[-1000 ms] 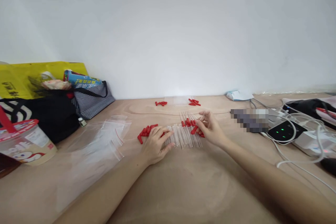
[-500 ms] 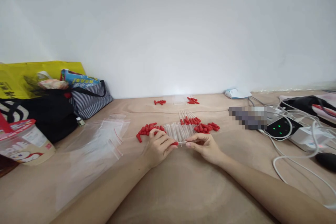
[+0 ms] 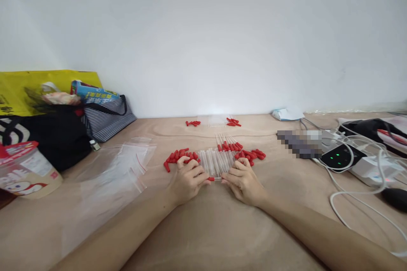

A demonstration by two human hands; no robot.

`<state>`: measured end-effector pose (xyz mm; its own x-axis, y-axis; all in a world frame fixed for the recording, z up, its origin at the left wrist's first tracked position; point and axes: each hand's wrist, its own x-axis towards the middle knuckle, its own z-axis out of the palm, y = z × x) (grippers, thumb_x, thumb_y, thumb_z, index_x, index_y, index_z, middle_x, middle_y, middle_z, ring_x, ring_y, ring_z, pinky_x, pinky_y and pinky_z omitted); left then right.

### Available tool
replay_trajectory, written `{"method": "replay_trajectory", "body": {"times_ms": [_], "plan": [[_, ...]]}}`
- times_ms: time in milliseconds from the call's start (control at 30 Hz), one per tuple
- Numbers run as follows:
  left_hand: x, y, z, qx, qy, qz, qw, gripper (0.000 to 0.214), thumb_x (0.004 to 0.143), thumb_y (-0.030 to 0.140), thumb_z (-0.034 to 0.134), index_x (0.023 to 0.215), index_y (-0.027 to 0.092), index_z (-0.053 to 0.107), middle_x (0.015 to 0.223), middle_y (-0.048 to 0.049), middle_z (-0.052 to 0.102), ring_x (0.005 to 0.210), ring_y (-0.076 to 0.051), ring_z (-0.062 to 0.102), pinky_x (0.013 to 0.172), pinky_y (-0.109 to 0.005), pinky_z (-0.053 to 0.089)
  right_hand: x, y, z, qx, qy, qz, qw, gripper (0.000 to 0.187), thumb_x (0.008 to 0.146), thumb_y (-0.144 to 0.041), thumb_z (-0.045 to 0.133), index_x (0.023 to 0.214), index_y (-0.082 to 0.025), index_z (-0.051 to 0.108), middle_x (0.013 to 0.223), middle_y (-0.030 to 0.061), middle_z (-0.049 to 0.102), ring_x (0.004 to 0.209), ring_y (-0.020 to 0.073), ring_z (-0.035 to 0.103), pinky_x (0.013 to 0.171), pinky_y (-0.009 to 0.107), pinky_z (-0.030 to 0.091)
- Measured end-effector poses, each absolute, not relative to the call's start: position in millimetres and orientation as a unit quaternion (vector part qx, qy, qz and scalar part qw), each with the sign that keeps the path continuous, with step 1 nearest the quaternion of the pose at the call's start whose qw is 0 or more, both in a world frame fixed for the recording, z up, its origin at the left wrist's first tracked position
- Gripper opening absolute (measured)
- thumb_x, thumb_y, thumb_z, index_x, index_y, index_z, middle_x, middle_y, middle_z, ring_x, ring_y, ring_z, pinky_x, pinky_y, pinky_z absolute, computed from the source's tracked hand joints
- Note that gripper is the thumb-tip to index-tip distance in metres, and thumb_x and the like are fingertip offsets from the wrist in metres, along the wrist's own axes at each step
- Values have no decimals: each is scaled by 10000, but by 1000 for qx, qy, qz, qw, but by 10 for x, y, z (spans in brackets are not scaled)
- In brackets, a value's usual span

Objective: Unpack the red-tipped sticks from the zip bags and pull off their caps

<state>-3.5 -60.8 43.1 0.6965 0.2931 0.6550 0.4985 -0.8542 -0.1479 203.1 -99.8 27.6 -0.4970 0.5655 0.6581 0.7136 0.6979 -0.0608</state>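
Between thumb and fingers, my left hand [image 3: 189, 178] pinches a red rubber bulb [image 3: 211, 179]. My right hand [image 3: 243, 180] is closed on a thin glass dropper tube [image 3: 217, 178], whose left end meets the bulb; whether it sits inside the bulb I cannot tell. Just behind both hands lies a row of bare glass tubes [image 3: 213, 160]. Loose red bulbs [image 3: 174, 156] are heaped beyond my left hand, and another heap of bulbs [image 3: 254, 153] lies by my right hand. Droppers with bulbs fitted [image 3: 229, 145] lie behind the row.
Clear plastic zip bags [image 3: 117, 178] lie on the left, near a drink cup [image 3: 32, 169] and a striped bag [image 3: 110, 118]. More bulbs [image 3: 193, 123] and tubes lie by the wall. On the right are white cables [image 3: 337, 194], a power strip [image 3: 369, 169] and a black mouse [image 3: 396, 199].
My right hand has turned and closed its fingers further round the tube, moving in towards my left hand. Both hands sit slightly lower, still holding bulb and tube.
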Motion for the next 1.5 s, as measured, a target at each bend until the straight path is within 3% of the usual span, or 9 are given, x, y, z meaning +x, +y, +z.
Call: {"method": "replay_trajectory", "body": {"times_ms": [533,700,867,1000,1200,1333,1500], "plan": [[-25,-681,485,-911,-214,-314,162,239,861,270,458,660,210,573,575,50,603,667,-125,482,838,-386,232,2045,-1046,281,-366,-854,-96,358,235,850,-241,405,766,-175,615,531,-9,474,628,128,375,745,335,261],[-279,-609,423,-893,-247,-346,148,251,867,262,425,676,220,583,590,32,605,658,-131,504,802,-376,287,2243,-1080,263,-420,-822,-102,371,234,842,-241,413,734,-187,614,554,-1,520,626,129,409,754,342,260],[-499,-557,384,-885,-262,-365,123,174,867,245,427,838,212,595,731,-12,601,678,-129,522,681,-282,410,2339,-1018,223,-490,-774,-98,389,235,841,-218,390,849,-195,624,611,10,561,654,140,457,734,324,267],[-438,-537,409,-849,-316,-411,103,226,872,201,380,1008,182,560,842,-50,525,772,-132,538,697,-247,457,2222,-886,214,-528,-741,-115,400,231,814,-193,401,932,-178,599,745,39,626,713,158,496,734,324,261],[-564,-392,441,-787,-427,-434,101,254,838,214,385,1028,168,548,858,-52,515,740,-147,544,690,-284,472,2101,-701,239,-587,-710,-164,353,186,791,-178,437,804,-189,622,735,32,653,749,177,522,733,350,211],[-690,-294,432,-768,-462,-435,81,221,808,252,429,972,165,548,754,-17,542,597,-123,536,606,-269,481,2062,-671,243,-604,-711,-179,313,201,808,-211,438,839,-212,636,758,37,648,773,192,511,711,355,205],[-686,-282,420,-770,-477,-420,60,246,775,357,495,927,174,558,741,-13,592,626,-142,565,603,-274,484,2049,-724,251,-597,-731,-170,283,265,844,-327,397,946,-215,614,801,51,617,823,207,486,730,363,215]]}}
